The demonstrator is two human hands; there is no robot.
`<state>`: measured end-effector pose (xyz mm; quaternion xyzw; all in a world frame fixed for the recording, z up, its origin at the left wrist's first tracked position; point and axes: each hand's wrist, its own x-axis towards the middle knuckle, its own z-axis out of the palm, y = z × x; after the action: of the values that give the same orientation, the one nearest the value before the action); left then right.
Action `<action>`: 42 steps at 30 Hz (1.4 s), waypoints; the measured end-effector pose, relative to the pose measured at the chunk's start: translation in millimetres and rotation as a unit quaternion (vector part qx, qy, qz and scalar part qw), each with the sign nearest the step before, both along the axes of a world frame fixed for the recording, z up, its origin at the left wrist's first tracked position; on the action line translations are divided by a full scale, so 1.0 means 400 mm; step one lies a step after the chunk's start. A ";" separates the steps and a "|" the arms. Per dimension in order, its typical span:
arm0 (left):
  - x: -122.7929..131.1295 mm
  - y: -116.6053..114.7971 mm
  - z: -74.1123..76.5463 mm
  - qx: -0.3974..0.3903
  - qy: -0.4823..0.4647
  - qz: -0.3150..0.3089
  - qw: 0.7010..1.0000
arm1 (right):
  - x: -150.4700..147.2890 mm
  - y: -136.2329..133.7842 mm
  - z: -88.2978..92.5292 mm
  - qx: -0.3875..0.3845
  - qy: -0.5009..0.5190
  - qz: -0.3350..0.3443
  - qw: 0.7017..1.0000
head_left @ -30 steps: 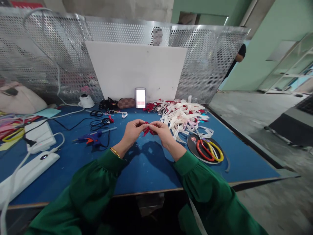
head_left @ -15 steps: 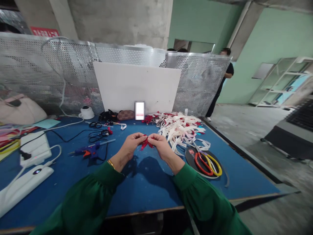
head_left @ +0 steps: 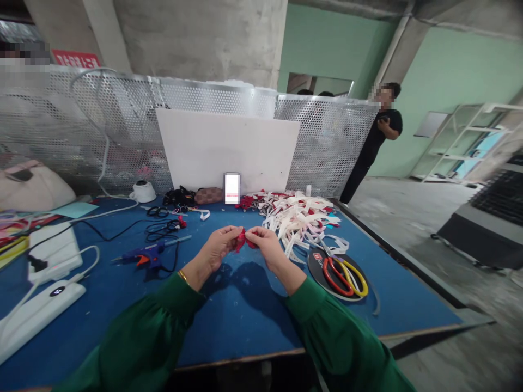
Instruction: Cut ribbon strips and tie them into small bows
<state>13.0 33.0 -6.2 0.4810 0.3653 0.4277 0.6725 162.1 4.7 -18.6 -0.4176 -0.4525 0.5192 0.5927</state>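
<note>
A small red ribbon bow [head_left: 241, 239] is pinched between my two hands above the blue table [head_left: 245, 321]. My left hand [head_left: 218, 247] closes thumb and fingertips on its left side. On its right side, my right hand [head_left: 267, 245] grips it in the same way. The fingers cover part of the bow, so its full shape is hidden. Beyond my right hand lies a heap of white and red ribbon strips [head_left: 302, 215]. To the left of my left hand rests a blue glue gun [head_left: 149, 256].
Scissors with red and yellow handles [head_left: 343, 275] lie on a round black disc [head_left: 316, 267] at right. White power strips [head_left: 55, 247] and cables occupy the left. A lit phone [head_left: 232, 188] stands before a white board [head_left: 229, 144]. A person [head_left: 373, 139] stands behind the mesh partition [head_left: 327, 147].
My fingers have shifted on the red ribbon, and its loose tails now show less. The view has moved slightly. The person behind the partition shows more fully.
</note>
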 end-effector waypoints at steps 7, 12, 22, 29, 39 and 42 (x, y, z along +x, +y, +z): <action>0.004 -0.003 -0.004 0.019 0.041 0.034 0.998 | 0.000 0.001 0.000 0.001 -0.013 0.009 1.000; 0.003 0.002 -0.013 0.030 0.057 0.028 0.998 | 0.001 -0.001 0.005 0.002 -0.016 0.000 1.000; 0.010 0.001 -0.012 0.034 0.017 0.036 0.999 | 0.008 -0.001 0.002 -0.016 0.027 0.018 0.999; 0.010 0.006 -0.007 -0.027 -0.020 0.041 0.999 | 0.022 0.005 -0.003 -0.020 0.038 0.014 0.999; 0.014 0.009 -0.014 0.081 0.028 0.099 0.991 | 0.035 0.012 -0.010 -0.008 0.023 -0.041 0.999; 0.014 0.006 -0.011 0.054 -0.009 0.127 0.990 | 0.039 0.013 -0.009 0.001 0.024 -0.065 0.998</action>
<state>18.8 35.5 -10.6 0.4622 0.3937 0.5332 0.5891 177.6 10.0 -22.4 -0.4330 -0.4103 0.4891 0.6364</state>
